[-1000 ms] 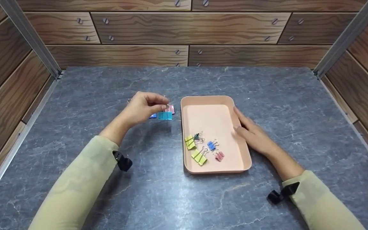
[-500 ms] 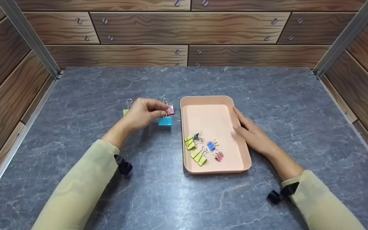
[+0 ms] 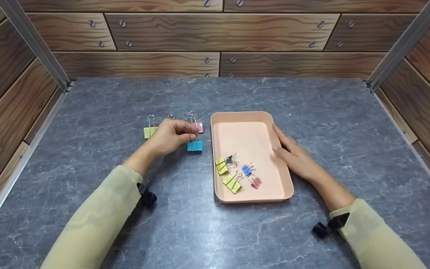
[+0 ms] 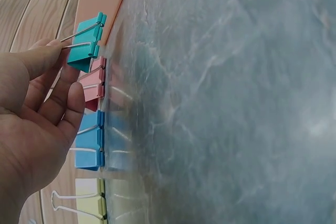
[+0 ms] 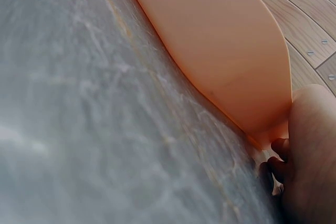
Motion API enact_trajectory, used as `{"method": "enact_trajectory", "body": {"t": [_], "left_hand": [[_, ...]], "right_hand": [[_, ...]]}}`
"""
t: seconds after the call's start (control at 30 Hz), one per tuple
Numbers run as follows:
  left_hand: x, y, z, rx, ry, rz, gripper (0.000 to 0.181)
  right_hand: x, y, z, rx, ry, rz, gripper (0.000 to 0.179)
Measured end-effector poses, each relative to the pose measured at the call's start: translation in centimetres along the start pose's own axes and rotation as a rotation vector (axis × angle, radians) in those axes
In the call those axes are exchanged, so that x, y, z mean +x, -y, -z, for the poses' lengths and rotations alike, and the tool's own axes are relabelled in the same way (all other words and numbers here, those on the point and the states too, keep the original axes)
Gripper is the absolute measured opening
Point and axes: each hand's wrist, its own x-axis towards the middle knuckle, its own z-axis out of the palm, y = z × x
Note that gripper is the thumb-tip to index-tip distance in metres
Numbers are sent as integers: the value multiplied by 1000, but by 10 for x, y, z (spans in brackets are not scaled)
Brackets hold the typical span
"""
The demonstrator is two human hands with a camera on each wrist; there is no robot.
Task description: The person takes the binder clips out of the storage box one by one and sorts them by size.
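My left hand pinches a teal binder clip by its wire handles, its body hanging down just left of the tray. The left wrist view shows this clip beyond the fingertips, above a pink binder clip. Beside the palm there stands a blue binder clip, and a yellow-green one follows it. My right hand holds the right side of the shallow peach tray, thumb over the rim and fingers along the outer wall.
Inside the tray's near half lie several binder clips: two yellow-green, a blue, a red and a dark one. The grey marbled table is bounded by wood-patterned walls.
The left hand has drawn the teal clip toward the near side, away from the standing clips, uncovering the yellow-green clip behind it. The right hand and tray stay put.
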Motion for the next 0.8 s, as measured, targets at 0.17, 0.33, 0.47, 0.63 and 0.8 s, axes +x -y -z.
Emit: {"method": "enact_trajectory", "body": {"t": [0.17, 0.33, 0.47, 0.63, 0.8], "left_hand": [[0, 1, -3, -6, 4, 2, 21], [0, 3, -3, -9, 14, -3, 21], [1, 5, -3, 1, 10, 5, 21], [1, 7, -4, 6, 3, 19, 20], [0, 8, -6, -6, -7, 3, 18]], "right_hand": [[0, 2, 0, 9, 0, 6, 68], [0, 5, 1, 20, 2, 12, 68], [-1, 6, 1, 13, 0, 6, 68], [-1, 4, 1, 7, -4, 7, 68], [0, 4, 0, 7, -2, 9, 68]]}}
